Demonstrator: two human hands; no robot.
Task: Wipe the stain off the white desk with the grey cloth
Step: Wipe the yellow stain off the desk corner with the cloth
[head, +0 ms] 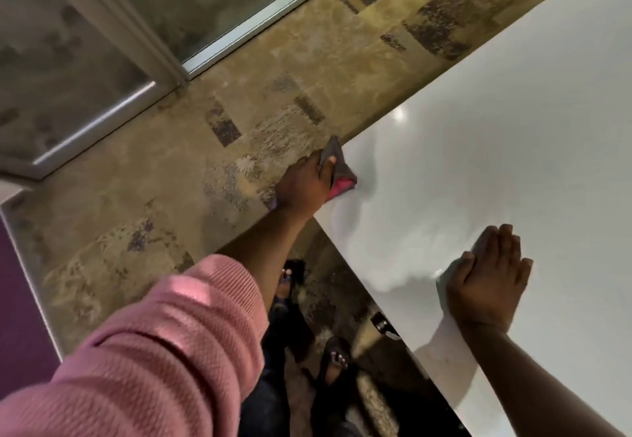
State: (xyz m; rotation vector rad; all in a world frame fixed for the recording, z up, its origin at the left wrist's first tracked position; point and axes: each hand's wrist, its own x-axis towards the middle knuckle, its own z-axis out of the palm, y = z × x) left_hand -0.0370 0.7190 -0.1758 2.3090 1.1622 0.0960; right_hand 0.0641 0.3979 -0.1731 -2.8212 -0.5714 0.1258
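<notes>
White desk (496, 128) corner: left hand (304, 185) presses grey cloth (337, 166).

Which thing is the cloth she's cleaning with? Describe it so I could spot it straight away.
Find the big white desk filling the right side, then follow it to its corner nearest the patterned floor. There the left hand presses down a small grey cloth with a bright pink patch, the only fabric on the desk; the right hand lies flat and empty.

The left hand (304, 183) presses the grey cloth (337, 169) onto the corner of the white desk (513, 128). The right hand (489, 279) lies flat on the desk, near its front edge. Patterned carpet (171, 180) lies below.
</notes>
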